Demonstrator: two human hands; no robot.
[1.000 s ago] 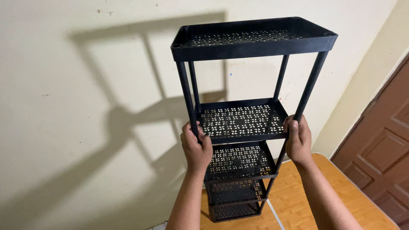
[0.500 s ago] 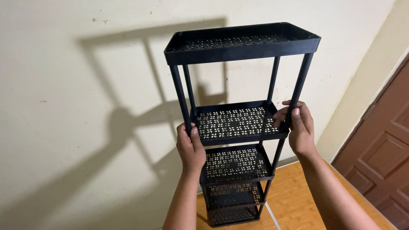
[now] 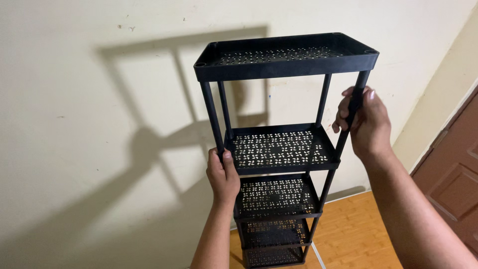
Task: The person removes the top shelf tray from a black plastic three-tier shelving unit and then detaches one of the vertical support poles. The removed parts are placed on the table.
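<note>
A tall black plastic rack stands upright close to a cream wall, held between two bare hands. It has shelves stacked one above the other, joined at the corners by round black posts. Each shelf is a shallow tray with a raised rim and a floor pierced with small leaf-shaped holes. The top shelf and the second shelf hold nothing. The third shelf also looks bare, though the shelf above covers part of it.

The left hand is closed around the front left post just where it meets the second shelf, thumb pointing up along the post. The right hand is wrapped around the front right post higher up, between the top and second shelves, its fingers curled over the post so the grip is closed on it.

Lower down the rack is harder to read. Two more shelves show below the third, dark and crowded together, and the bottom of the picture cuts off the lowest one, so the feet and what they rest on cannot be seen. A strip of wooden floor shows to the right of the rack, and part of a brown panelled door is cut off at the right edge. The rack's shadow falls on the wall to the left.
</note>
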